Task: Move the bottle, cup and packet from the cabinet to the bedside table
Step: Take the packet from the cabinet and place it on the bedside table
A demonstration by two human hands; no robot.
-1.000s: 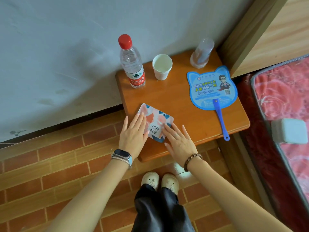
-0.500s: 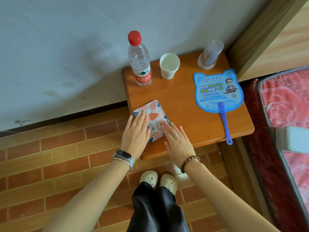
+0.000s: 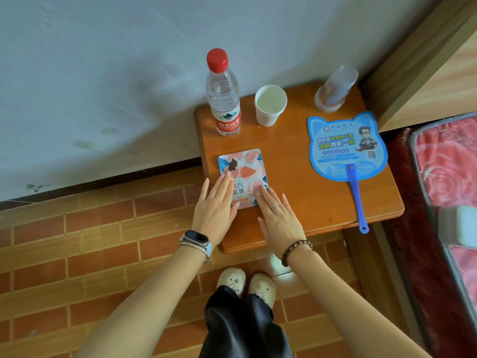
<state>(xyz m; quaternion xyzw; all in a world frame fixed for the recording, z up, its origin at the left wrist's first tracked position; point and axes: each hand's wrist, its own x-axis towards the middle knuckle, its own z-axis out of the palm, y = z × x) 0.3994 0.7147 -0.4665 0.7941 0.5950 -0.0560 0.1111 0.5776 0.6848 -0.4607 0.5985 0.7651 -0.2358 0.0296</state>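
Hands are lying flat and open on a small packet [image 3: 242, 178], both palms down with fingers straight, grasping nothing. Left hand [image 3: 215, 205] is pressing its fingertips on the packet's left edge; right hand [image 3: 280, 219] is touching its lower right corner. Packet is resting flat on the bedside table [image 3: 304, 202], near the table's front left corner.

Bottle [image 3: 223, 96], clear with a red cap, is standing upright at the table's back left corner, close to the wall. Cup [image 3: 269, 104], white paper and open at the top, is standing just right of the bottle along the table's back edge.

All 3 task items are sitting on the table, so the move is looking essentially finished; only squaring the packet and lifting the hands away seems left. No cabinet is showing.

Also on the table: a stack of clear plastic cups [image 3: 335, 89] at the back right corner, and a blue cat-shaped fan [image 3: 347, 147] on the right side, its handle overhanging the front edge.
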